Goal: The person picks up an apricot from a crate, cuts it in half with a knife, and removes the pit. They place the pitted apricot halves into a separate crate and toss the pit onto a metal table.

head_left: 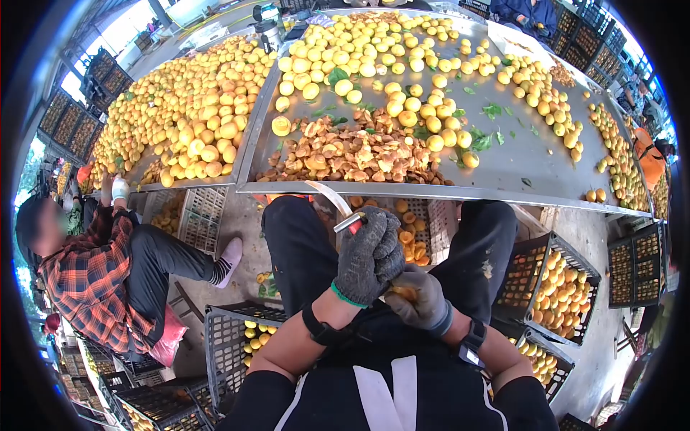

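My left hand (pixel 370 255), in a dark grey knit glove with a green cuff, is closed around the red handle of a curved knife (pixel 329 194). Its blade points up and to the left, close to the table edge. Just below and to the right, my right hand (pixel 424 298), in a lighter grey glove, is closed on a yellow-brown piece of fruit (pixel 406 293). The two gloves touch or nearly touch over my lap. Fingers hide most of the piece. Ahead on the metal table lies a heap of brownish-orange fruit scraps (pixel 352 147).
Round yellow fruits (pixel 345 43) cover much of the metal table (pixel 532 169), with loose green leaves (pixel 492 110) among them. A fruit-filled crate (pixel 517 287) stands at right, another crate (pixel 226 352) at left. A person in a plaid shirt (pixel 93 287) sits at left; others work farther off.
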A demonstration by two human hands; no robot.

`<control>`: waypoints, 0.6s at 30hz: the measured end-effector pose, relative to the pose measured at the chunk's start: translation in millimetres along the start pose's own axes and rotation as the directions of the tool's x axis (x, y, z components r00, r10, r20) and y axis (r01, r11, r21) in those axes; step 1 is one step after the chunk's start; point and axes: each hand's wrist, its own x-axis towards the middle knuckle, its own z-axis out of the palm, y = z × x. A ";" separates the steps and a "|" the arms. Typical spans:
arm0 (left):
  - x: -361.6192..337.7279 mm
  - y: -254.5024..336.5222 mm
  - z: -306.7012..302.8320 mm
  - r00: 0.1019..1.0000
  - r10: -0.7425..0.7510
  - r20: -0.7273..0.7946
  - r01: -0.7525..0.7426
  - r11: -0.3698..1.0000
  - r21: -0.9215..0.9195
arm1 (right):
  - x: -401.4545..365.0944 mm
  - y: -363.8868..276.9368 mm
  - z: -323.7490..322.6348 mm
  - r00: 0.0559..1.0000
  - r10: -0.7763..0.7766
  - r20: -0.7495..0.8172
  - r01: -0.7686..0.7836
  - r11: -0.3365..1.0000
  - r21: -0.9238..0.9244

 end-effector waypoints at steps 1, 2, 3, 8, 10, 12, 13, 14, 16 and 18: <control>1.0 -0.7 -2.1 1.000 -0.002 -0.020 0.002 1.000 0.004 | 0.0 1.0 1.0 1.000 -0.010 -0.023 0.010 1.000 -0.021; 2.3 -1.6 -3.9 1.000 0.002 -0.019 -0.002 1.000 0.002 | 0.6 1.7 0.7 0.999 -0.022 -0.043 0.020 0.999 -0.043; 4.0 -2.0 -5.9 1.000 0.003 -0.007 -0.003 1.000 0.005 | 3.0 0.8 -1.3 0.999 -0.025 -0.041 0.023 0.999 -0.043; 13.1 -5.9 -19.1 0.998 -0.054 0.045 0.060 0.984 -0.168 | 2.2 7.5 -1.6 1.000 -0.030 0.010 0.031 0.971 -0.237; 9.6 -7.2 -21.8 0.996 -0.056 -0.065 0.050 0.996 -0.079 | -2.7 13.2 7.8 0.999 0.013 -0.036 -0.017 0.994 -0.109; 11.9 -6.1 -23.4 0.992 -0.030 -0.122 0.023 0.998 -0.062 | -3.1 11.3 10.4 0.994 0.072 -0.080 -0.071 0.997 0.011; 14.4 -3.9 -23.9 0.984 0.000 -0.177 -0.007 0.999 -0.042 | 1.0 6.1 9.2 0.969 0.227 -0.092 -0.209 0.962 0.177; 17.6 -0.1 -26.5 0.986 0.000 -0.169 -0.008 0.999 -0.043 | 6.1 -0.9 5.7 0.924 0.375 -0.078 -0.330 0.881 0.339; 23.9 10.0 -40.6 0.994 -0.002 -0.113 -0.017 0.985 -0.174 | 6.7 -9.2 -8.4 0.714 0.683 0.153 -0.599 0.483 0.638; 27.7 20.6 -57.7 1.000 -0.009 0.000 0.008 0.961 -0.277 | 3.2 -0.1 -11.1 0.590 0.721 0.363 -0.511 -0.014 0.859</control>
